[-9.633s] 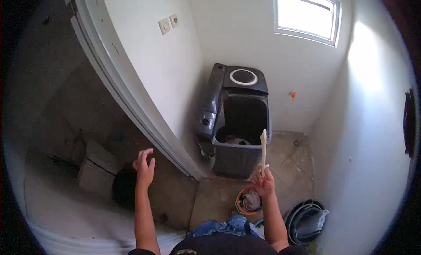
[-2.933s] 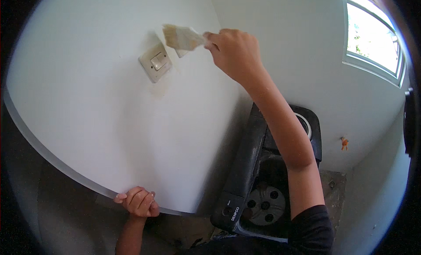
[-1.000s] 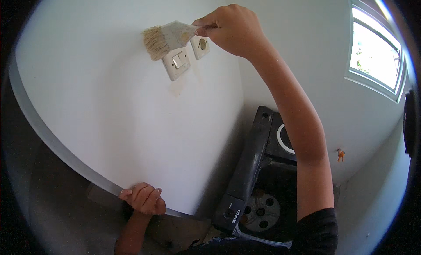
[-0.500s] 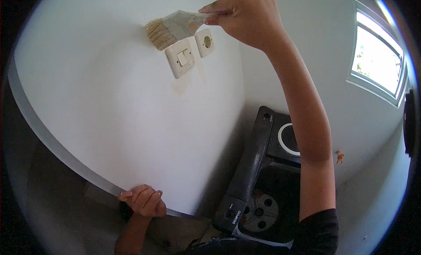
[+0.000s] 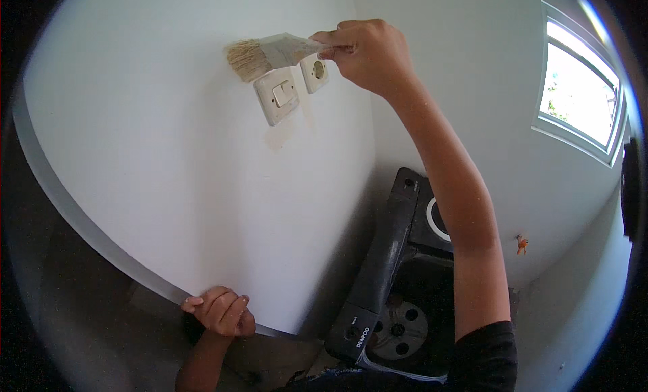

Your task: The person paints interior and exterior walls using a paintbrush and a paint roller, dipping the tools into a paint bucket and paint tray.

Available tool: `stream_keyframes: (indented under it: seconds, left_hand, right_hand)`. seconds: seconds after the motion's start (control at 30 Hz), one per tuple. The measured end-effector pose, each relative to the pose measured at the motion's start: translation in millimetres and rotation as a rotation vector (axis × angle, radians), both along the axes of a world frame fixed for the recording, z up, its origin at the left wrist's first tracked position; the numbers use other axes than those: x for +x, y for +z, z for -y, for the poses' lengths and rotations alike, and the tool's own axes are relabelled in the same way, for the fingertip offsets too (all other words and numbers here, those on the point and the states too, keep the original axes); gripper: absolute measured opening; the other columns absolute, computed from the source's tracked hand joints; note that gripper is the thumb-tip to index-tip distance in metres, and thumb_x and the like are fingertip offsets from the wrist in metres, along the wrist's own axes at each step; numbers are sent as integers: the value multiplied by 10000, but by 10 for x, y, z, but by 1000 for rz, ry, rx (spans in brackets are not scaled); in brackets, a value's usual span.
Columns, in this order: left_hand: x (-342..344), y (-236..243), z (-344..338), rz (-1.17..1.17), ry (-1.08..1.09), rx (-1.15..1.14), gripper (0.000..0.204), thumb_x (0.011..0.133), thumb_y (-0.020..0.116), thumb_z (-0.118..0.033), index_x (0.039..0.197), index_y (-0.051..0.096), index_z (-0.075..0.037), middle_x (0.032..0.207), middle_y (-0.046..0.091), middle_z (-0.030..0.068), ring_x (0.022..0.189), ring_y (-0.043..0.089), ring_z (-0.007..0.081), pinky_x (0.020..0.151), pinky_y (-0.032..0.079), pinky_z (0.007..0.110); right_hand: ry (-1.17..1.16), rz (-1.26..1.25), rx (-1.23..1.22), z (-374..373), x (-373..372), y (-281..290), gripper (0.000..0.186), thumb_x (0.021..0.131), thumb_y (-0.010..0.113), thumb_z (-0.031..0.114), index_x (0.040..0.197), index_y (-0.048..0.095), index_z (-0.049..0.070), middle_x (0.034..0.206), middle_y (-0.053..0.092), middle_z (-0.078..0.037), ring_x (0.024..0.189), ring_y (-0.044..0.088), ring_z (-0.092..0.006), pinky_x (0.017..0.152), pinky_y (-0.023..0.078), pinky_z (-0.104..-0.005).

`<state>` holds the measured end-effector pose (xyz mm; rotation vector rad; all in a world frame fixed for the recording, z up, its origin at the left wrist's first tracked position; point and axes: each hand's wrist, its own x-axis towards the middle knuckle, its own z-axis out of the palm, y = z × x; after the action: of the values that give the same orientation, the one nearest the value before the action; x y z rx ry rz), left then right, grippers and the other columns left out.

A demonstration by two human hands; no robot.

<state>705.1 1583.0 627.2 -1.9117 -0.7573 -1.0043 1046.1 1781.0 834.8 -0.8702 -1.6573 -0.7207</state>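
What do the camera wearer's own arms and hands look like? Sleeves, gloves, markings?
Both the left hand and right hand are ungloved, with no watch or bracelet visible. The right arm wears a short, plain black sleeve that ends above the elbow, leaving the forearm bare. The left forearm is bare too; its sleeve is out of view.

Observed one short word in pale block capitals, legible lettering, printed aslant on the near end of the dark control panel of the washing machine, between five and six o'clock from the centre of the head view. Noted near that word, toward its eleven o'clock, a tiny pale marking just above the near knob, too small to read. Recorded also, at three o'clock, minute light print beside the far knob, likewise unreadable.
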Motion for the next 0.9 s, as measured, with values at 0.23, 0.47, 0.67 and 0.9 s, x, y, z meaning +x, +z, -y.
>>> stream_keyframes:
  seconds: [0.23,0.47,0.67,0.9]
  left_hand:
    - [7,-2,14,-1,18,-21,114,699,521,-200,633,606,-164,655,531,-26,666,592,146,918,243,391]
    - [15,28,-2,-13,-19,-21,95,705,522,-164,666,608,-151,670,520,-16,659,582,168,921,241,409]
    - [6,15,14,-23,21,-39,101,687,512,-142,678,613,-147,671,512,-21,656,575,166,921,242,405]
    - [29,24,6,-21,17,-25,91,678,517,-130,678,606,-146,671,516,-22,662,575,168,929,241,409]
  right_hand:
    - [6,-51,-58,-172,48,-119,196,793,707,246,973,777,280,783,695,37,710,660,-211,620,533,-367]
    - [-17,-112,-81,-259,47,-183,222,803,725,198,1005,769,278,739,666,33,679,623,-205,630,505,-350]
    - [-77,-105,-79,-361,124,-180,209,819,693,219,1006,768,276,760,674,20,709,645,-225,626,518,-373]
    - [-185,-108,-28,-476,178,-202,196,839,653,212,999,762,244,806,685,3,745,672,-236,626,538,-388]
